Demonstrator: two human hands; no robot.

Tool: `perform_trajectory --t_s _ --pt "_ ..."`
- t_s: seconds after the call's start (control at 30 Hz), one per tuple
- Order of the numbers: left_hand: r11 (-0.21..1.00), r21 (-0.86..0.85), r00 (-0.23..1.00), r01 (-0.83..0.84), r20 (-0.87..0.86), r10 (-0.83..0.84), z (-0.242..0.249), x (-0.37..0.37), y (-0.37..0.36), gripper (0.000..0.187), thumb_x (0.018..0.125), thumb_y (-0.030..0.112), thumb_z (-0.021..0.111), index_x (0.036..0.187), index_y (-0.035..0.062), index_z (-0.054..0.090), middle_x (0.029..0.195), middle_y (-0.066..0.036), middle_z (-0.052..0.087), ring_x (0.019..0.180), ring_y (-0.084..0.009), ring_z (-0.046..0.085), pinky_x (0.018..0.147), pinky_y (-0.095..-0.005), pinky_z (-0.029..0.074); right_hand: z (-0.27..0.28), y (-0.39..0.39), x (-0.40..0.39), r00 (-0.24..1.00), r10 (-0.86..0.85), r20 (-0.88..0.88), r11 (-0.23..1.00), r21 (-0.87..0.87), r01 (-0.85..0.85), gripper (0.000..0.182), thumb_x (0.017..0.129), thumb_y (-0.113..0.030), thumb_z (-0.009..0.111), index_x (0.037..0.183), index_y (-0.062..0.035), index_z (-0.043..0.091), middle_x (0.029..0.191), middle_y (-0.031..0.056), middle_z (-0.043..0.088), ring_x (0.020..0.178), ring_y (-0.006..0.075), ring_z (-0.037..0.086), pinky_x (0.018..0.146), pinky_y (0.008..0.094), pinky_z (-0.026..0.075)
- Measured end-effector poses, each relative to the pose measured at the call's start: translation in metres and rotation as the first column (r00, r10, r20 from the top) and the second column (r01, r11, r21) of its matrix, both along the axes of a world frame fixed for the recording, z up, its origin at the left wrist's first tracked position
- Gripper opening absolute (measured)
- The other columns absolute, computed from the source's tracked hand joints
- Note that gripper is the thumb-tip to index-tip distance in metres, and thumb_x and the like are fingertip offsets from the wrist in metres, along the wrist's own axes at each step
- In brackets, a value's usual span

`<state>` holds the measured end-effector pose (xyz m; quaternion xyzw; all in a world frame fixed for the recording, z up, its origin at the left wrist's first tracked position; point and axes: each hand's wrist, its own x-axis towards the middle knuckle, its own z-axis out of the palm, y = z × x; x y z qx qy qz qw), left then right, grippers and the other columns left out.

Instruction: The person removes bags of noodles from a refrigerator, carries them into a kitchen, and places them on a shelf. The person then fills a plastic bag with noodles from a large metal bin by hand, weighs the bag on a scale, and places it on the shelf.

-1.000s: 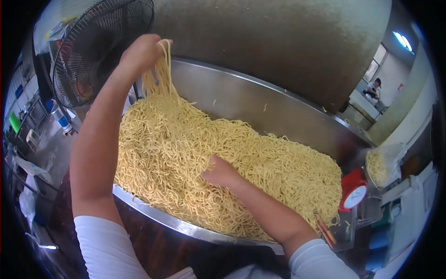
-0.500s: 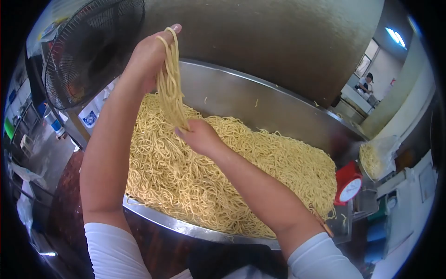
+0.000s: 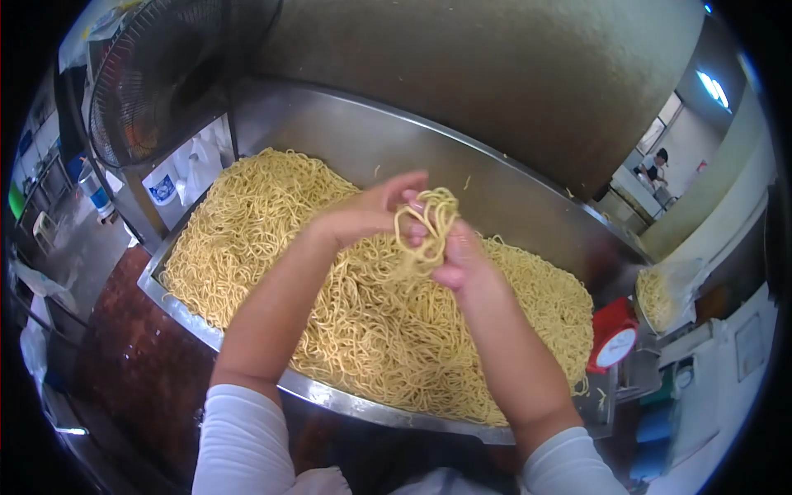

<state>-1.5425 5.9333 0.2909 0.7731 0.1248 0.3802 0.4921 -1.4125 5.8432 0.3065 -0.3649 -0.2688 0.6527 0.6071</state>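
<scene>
A small looped bundle of yellow noodles (image 3: 437,223) is between my two hands, above the big heap of noodles (image 3: 388,338) in a long metal tray (image 3: 322,394). My left hand (image 3: 392,210) is at the bundle's left side, with its fingers curled against the strands and some finger parts spread. Around the right side of the same bundle, my right hand (image 3: 462,257) is closed. The heap fills most of the tray and rises toward its left end.
A black fan (image 3: 157,82) stands at the upper left. Beyond the tray's right end is a red scale (image 3: 609,334), with a bag of noodles (image 3: 657,299) behind it. A person (image 3: 652,167) works in the far right background.
My left hand has come down and to the right, and my right hand has moved right. The noodles that hung long between them are now gathered in a compact loop.
</scene>
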Motion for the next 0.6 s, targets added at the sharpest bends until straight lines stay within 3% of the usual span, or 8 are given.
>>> perform_trajectory --t_s 0.07,0.13,0.2,0.27,0.4,0.5,0.53,0.6 --pt "0.890 -0.396 0.975 0.224 0.091 -0.205 -0.030 0.010 -0.023 0.046 0.084 0.043 0.067 0.105 0.0032 0.057 0.084 -0.008 0.065 0.080 -0.0191 0.064 0.086 -0.0393 0.048 0.015 -0.010 0.015 0.998 -0.044 0.038 0.999 0.025 0.043 0.028 0.084 -0.028 0.072 0.102 -0.0080 0.065 0.090 0.0039 0.063 0.071 0.0140 0.060 0.060 0.0265 0.053" --pt "0.860 -0.500 0.914 0.100 -0.297 -0.278 -0.073 0.005 -0.029 0.065 0.087 0.065 0.052 0.102 0.0021 0.063 0.083 -0.010 0.066 0.080 -0.0220 0.062 0.076 -0.0354 0.050 0.035 -0.023 0.041 0.993 -0.116 -0.025 0.993 0.029 0.117 0.029 0.084 -0.025 0.071 0.106 -0.0081 0.063 0.088 0.0034 0.063 0.068 0.0119 0.060 0.057 0.0218 0.052" --pt "0.791 -0.509 0.941 -0.339 -0.168 0.294 -0.127 0.007 -0.033 0.039 0.091 0.040 0.061 0.068 0.0096 0.053 0.056 0.001 0.048 0.054 -0.0116 0.047 0.059 -0.0310 0.042 0.054 -0.041 0.087 0.991 -0.131 0.019 0.990 0.055 0.129 0.026 0.086 -0.024 0.070 0.107 -0.0100 0.063 0.084 0.0011 0.062 0.060 0.0090 0.058 0.049 0.0199 0.049" --pt "0.769 -0.382 0.855 -0.513 -0.304 0.420 -0.144 -0.029 -0.024 0.044 0.088 0.047 0.062 0.073 0.0057 0.061 0.062 -0.001 0.055 0.056 -0.0143 0.048 0.061 -0.0331 0.043 0.074 -0.068 0.122 0.985 -0.140 0.102 0.987 0.089 0.131 0.023 0.087 -0.023 0.069 0.106 -0.0111 0.063 0.081 -0.0004 0.061 0.055 0.0074 0.056 0.045 0.0194 0.047" --pt "0.660 -0.050 0.648 -0.749 -0.262 0.715 -0.214 -0.080 0.036 0.038 0.085 0.030 0.067 0.063 0.0052 0.050 0.055 -0.001 0.044 0.054 -0.0140 0.036 0.051 -0.0344 0.035 0.123 -0.123 0.167 0.901 -0.389 0.193 0.919 0.142 0.367 0.016 0.089 -0.022 0.067 0.102 -0.0132 0.063 0.073 -0.0024 0.058 0.049 0.0041 0.052 0.035 0.0185 0.036" --pt "0.647 0.146 0.618 -0.749 -0.200 0.760 -0.220 -0.098 0.061 0.040 0.090 0.024 0.063 0.062 0.0046 0.042 0.054 -0.002 0.034 0.053 -0.0139 0.029 0.048 -0.0361 0.027 0.157 -0.157 0.196 0.846 -0.422 0.327 0.902 0.247 0.355 0.014 0.088 -0.023 0.069 0.096 -0.0147 0.061 0.066 -0.0045 0.056 0.043 0.0028 0.047 0.032 0.0177 0.030" --pt "0.568 0.283 0.533 -0.773 -0.197 0.823 -0.208 -0.095 0.055 0.041 0.092 0.024 0.060 0.063 0.0025 0.041 0.054 -0.006 0.035 0.051 -0.0180 0.029 0.048 -0.0373 0.027 0.171 -0.166 0.193 0.752 -0.555 0.357 0.832 0.245 0.498 0.015 0.087 -0.024 0.071 0.088 -0.0158 0.058 0.062 -0.0056 0.055 0.040 0.0023 0.043 0.033 0.0174 0.030" --pt "0.521 0.436 0.458 -0.734 -0.249 0.854 -0.200 -0.096 0.053 0.043 0.093 0.025 0.058 0.063 0.0015 0.039 0.053 -0.009 0.034 0.049 -0.0209 0.029 0.048 -0.0383 0.026 0.197 -0.192 0.211 0.766 -0.529 0.365 0.842 0.338 0.420 0.020 0.084 -0.024 0.073 0.081 -0.0161 0.056 0.062 -0.0048 0.057 0.040 0.0015 0.043 0.033 0.0182 0.032"
